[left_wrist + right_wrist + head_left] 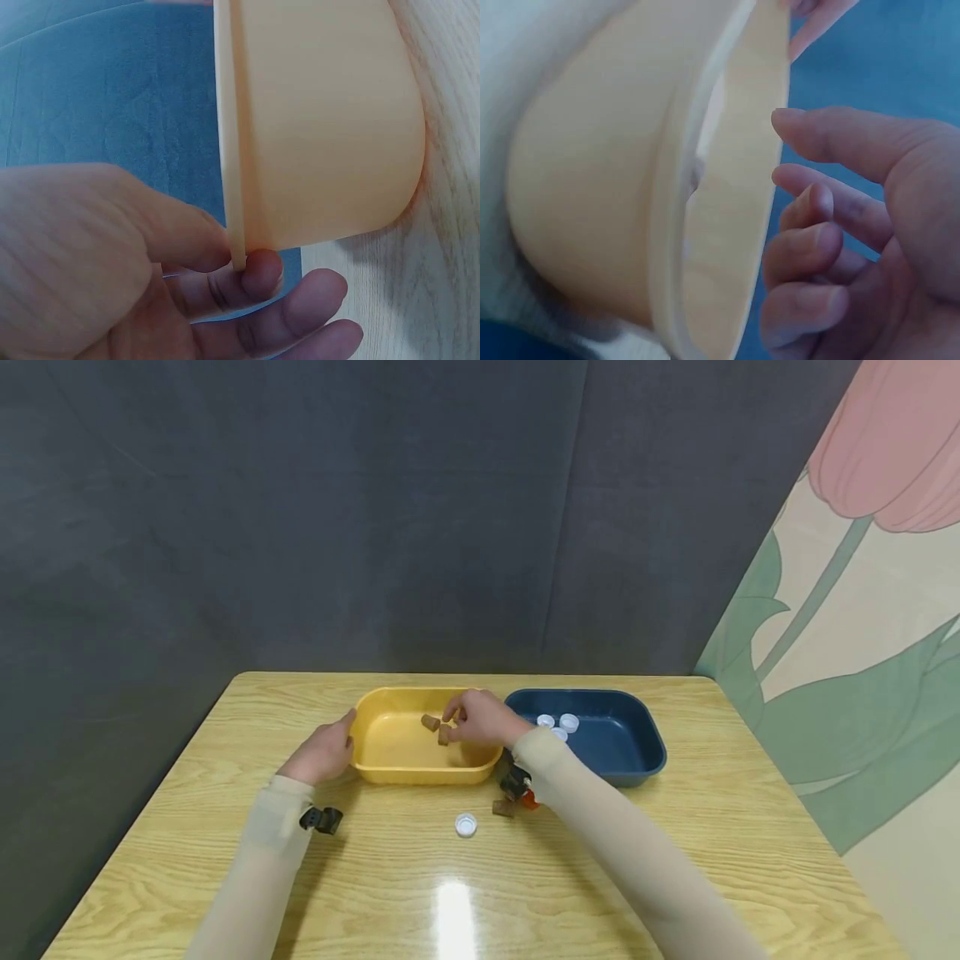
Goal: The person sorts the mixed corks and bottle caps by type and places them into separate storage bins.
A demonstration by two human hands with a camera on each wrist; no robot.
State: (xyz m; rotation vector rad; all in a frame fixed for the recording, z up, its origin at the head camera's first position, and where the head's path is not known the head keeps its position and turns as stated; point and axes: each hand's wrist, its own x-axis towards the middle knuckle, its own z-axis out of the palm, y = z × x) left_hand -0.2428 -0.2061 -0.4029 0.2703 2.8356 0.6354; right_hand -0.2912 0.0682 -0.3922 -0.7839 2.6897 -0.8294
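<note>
My left hand (321, 752) pinches the rim at the left end of a yellow plastic bin (330, 120), thumb on one side and index finger on the other. Over the right part of that bin hangs my right hand (483, 718). Its thumb and fingers stand apart in the right wrist view, with nothing between them. Just below the fingertips in the head view is a cork (444, 735); a second cork (431, 722) lies in the bin beside it. My right hand hides part of the bin's inside.
To the right stands a dark blue bin (622, 739) holding white bottle caps (569, 723). In front of the bins, a white bottle cap (466, 825) and a cork (503, 808) lie on the wooden table (375, 877). A small orange-red thing (529, 799) shows beside the right wrist.
</note>
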